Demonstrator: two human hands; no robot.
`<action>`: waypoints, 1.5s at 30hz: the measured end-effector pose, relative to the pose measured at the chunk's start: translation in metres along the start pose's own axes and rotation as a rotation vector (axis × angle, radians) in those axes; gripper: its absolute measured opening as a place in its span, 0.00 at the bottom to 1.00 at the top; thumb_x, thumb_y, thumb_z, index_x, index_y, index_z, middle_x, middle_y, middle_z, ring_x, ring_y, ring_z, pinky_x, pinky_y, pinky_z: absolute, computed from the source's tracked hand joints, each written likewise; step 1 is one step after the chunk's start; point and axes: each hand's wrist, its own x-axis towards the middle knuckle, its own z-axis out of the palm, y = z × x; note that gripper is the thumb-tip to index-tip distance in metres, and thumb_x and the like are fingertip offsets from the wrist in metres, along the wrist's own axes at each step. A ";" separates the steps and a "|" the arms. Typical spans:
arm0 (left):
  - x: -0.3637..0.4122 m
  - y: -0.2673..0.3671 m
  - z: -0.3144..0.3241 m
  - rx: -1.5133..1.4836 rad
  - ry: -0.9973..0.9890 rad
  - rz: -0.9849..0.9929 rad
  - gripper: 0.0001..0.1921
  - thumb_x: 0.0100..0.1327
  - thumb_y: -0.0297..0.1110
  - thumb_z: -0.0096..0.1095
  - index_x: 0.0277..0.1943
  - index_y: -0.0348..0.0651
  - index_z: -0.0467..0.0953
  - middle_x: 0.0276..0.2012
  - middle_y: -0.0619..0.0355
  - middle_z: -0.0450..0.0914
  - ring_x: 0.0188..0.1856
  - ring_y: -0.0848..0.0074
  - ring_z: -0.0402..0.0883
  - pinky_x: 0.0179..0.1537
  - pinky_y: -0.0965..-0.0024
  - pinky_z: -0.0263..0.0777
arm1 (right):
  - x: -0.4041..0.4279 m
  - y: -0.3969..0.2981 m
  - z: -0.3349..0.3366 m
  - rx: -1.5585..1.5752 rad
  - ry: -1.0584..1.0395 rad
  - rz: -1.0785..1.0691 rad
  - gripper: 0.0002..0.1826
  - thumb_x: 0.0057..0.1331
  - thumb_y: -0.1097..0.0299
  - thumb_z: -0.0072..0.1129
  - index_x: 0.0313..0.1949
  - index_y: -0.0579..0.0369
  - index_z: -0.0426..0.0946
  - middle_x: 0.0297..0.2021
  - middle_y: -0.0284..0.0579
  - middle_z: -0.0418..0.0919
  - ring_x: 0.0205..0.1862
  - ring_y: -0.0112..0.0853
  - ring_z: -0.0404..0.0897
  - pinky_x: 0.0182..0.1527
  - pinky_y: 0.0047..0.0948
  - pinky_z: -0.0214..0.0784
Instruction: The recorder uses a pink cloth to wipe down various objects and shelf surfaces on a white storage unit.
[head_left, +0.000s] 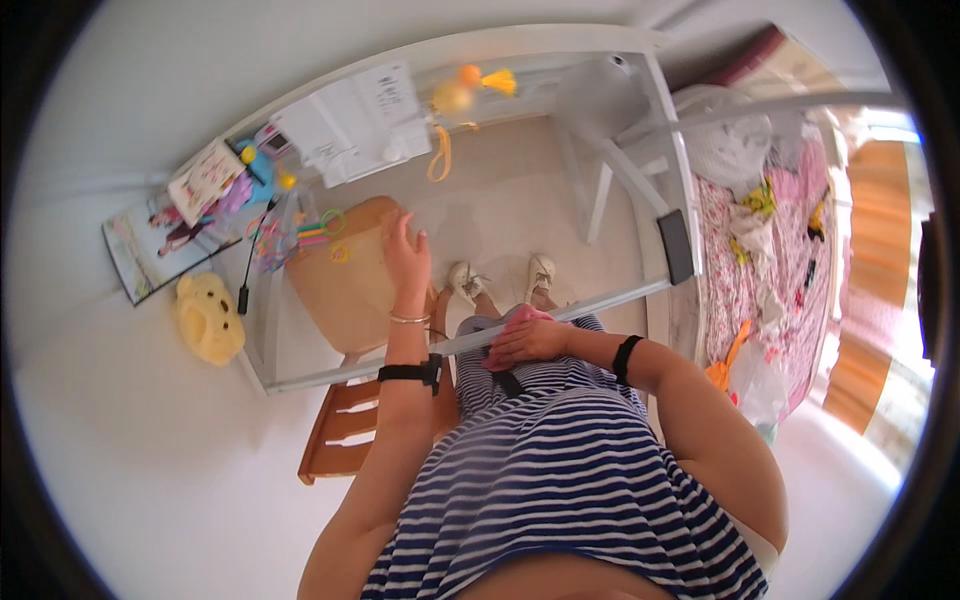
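Before me is a table with a see-through top and a white frame (615, 301); the floor and my shoes show through it. At the front rail my right hand (529, 343) lies flat over a pink cloth (529, 313), holding it against the rail. The cloth shows beyond my fingers and below them; the rest is under my palm. My left hand (406, 251) is raised over the left half of the tabletop, with fingers apart and nothing in it. Beneath it, through the top, appears a wooden chair seat (337, 292).
Papers (360, 124), a yellow tasselled ornament (454, 96), pens (313, 234), a picture board (169, 244) and a yellow plush toy (208, 319) crowd the back and left. A black phone-like slab (675, 246) lies at the right corner. Beyond stands a bed (724, 262) with clothes.
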 end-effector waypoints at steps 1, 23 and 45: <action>0.001 0.007 0.001 -0.004 -0.007 0.005 0.16 0.55 0.24 0.61 0.48 0.41 0.73 0.53 0.48 0.73 0.58 0.55 0.68 0.59 0.58 0.61 | -0.007 0.013 0.006 -0.065 -0.192 0.378 0.18 0.61 0.61 0.48 0.49 0.51 0.76 0.46 0.41 0.78 0.42 0.33 0.78 0.43 0.34 0.71; 0.057 0.170 0.048 0.230 -0.458 0.389 0.13 0.56 0.28 0.60 0.46 0.41 0.76 0.47 0.50 0.77 0.51 0.58 0.74 0.53 0.62 0.67 | -0.146 -0.007 -0.020 -0.034 0.376 0.139 0.21 0.56 0.71 0.54 0.51 0.42 0.77 0.54 0.33 0.74 0.57 0.31 0.71 0.58 0.33 0.62; -0.094 0.282 0.245 0.501 -0.590 1.271 0.26 0.46 0.34 0.61 0.51 0.37 0.69 0.49 0.51 0.68 0.53 0.62 0.67 0.60 0.47 0.57 | -0.151 0.167 -0.358 -0.544 1.153 0.734 0.24 0.59 0.73 0.52 0.57 0.45 0.70 0.55 0.41 0.72 0.55 0.42 0.71 0.54 0.38 0.65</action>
